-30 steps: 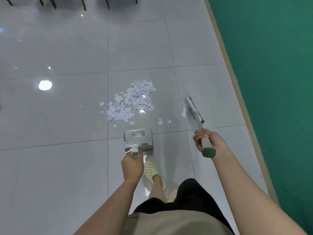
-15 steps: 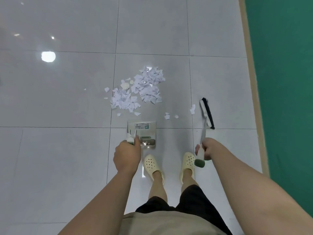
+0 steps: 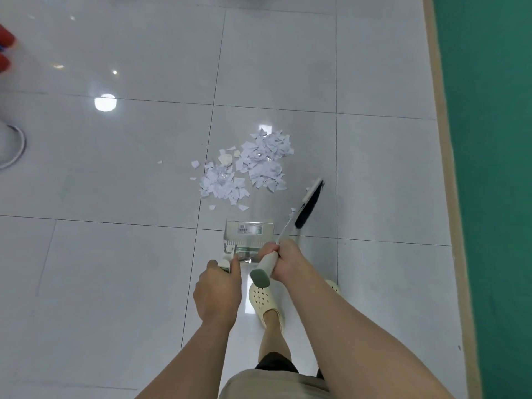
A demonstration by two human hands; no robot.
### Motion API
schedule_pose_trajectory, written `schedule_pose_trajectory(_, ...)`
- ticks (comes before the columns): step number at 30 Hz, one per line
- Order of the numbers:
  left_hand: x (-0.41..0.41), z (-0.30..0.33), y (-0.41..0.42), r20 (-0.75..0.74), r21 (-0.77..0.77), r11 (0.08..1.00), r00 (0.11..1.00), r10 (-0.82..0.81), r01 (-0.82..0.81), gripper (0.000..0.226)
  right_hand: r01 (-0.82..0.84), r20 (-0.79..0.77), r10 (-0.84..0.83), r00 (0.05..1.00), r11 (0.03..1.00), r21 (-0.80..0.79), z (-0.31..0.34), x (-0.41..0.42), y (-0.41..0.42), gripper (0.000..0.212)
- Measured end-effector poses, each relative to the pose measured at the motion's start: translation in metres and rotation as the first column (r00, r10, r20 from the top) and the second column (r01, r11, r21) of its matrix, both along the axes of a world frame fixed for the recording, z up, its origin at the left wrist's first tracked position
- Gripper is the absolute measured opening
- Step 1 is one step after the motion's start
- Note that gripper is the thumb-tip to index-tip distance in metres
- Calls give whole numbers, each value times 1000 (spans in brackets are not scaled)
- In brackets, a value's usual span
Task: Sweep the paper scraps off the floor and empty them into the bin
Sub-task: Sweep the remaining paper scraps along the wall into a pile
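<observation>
Paper scraps [image 3: 247, 168], white and torn, heaped on the glossy grey tile floor [image 3: 115, 254] at 12 o'clock of the metal dustpan [image 3: 249, 233]; its rear is hidden behind the hands. Left hand [image 3: 217, 292] curls round the dustpan handle, right hand [image 3: 283, 259] grips the brush [image 3: 309, 204] handle, bristles at 1 o'clock. Green wall [image 3: 489, 168] at 3 o'clock; blurred red shape [image 3: 5, 50] cut off at 10.
</observation>
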State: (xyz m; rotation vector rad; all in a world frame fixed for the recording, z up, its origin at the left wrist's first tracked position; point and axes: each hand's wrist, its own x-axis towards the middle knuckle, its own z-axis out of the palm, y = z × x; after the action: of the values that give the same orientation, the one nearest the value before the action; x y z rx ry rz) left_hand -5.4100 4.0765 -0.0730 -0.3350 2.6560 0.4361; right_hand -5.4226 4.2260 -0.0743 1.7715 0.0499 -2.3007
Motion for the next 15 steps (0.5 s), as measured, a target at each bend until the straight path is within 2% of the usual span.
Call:
schedule_pose_trajectory(4, 7, 4, 7, 16, 3, 1000, 1000, -7, 7, 55, 260, -106, -278, 955, 953, -157, 13, 1, 20, 29)
schedule_pose_trajectory(7, 7, 6, 2, 12, 17, 1000, 1000, 12, -13, 56, 422, -127, -448, 885, 887, -189, 28, 9, 44, 33)
schedule_pose_trajectory(9, 6, 6, 0, -2, 19, 1000, 1000, 13, -13, 56, 409, -141, -434, 890, 896, -175, 45, 10, 49, 29)
schedule_pose_trajectory(15, 8, 9, 10, -1, 6, 1000, 1000, -7, 8, 51, 212, -73, -219, 973, 973, -92, 70, 3, 27, 31)
